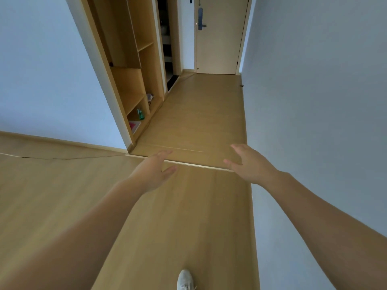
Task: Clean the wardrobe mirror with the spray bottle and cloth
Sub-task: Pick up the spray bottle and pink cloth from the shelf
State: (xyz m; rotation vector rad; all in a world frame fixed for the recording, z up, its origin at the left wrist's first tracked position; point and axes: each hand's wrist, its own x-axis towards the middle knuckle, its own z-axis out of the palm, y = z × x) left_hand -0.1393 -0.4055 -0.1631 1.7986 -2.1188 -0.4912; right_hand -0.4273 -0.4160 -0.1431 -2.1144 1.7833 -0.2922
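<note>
Two arms outstretched forward: left hand (154,172), right hand (251,164), fingers (238,148) straight, slightly apart, empty. Green spray bottle (140,114) upright, low wardrobe (130,84) compartment.

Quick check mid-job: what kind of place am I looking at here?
Likely the entry hallway of a flat: a closed door with an electronic lock at the far end, an open wooden shelf unit holding a green spray bottle, and wood flooring.

Both hands, left hand (154,171) and right hand (250,164), reached forward empty, fingers relaxed, over wooden floor (188,216). Green spray bottle (140,114) stood in the low shelf (134,101) compartment, well apart.
</note>
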